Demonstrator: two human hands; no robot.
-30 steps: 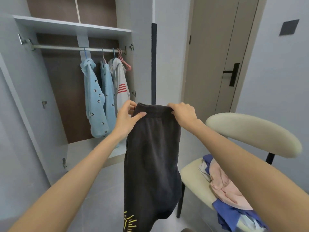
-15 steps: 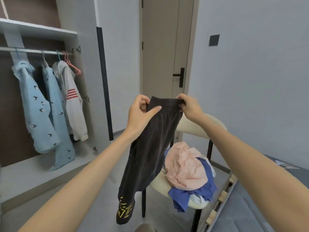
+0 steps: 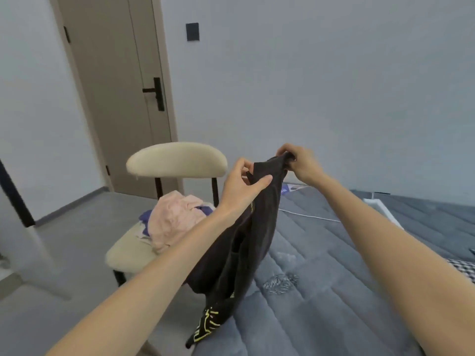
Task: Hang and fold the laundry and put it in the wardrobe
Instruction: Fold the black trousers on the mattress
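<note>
While it hangs by its top edge between two hands, the dark garment [image 3: 246, 240] counts as the item in hand: charcoal fabric, yellow print [image 3: 205, 327] at the lower end, held in the air above the near edge of the bed [image 3: 334, 291]; whether its bottom clears or brushes the mattress cannot be told. Left hand [image 3: 241, 183]: fingers [image 3: 241, 164] and thumb curled round one corner of the top edge, pinching it. Right hand [image 3: 300, 163]: fingers closed on the opposite corner, cloth bunched inside them. Holding both corners lets the weight draw the fabric straight, presumably to find its shape before it is laid flat for folding; the bed looks the likely surface. Pile of laundry [image 3: 174, 217]: pink piece on top, blue beneath, heaped on the seat of the cream chair [image 3: 177, 160] beside the bed, within reach for later turns. White cable [image 3: 308, 216]: lies across the grey quilt beyond the garment, apart from it. Door [image 3: 115, 73]: shut, behind the chair. Wardrobe: not in view. Task judged partway, several pieces unsorted.
</note>
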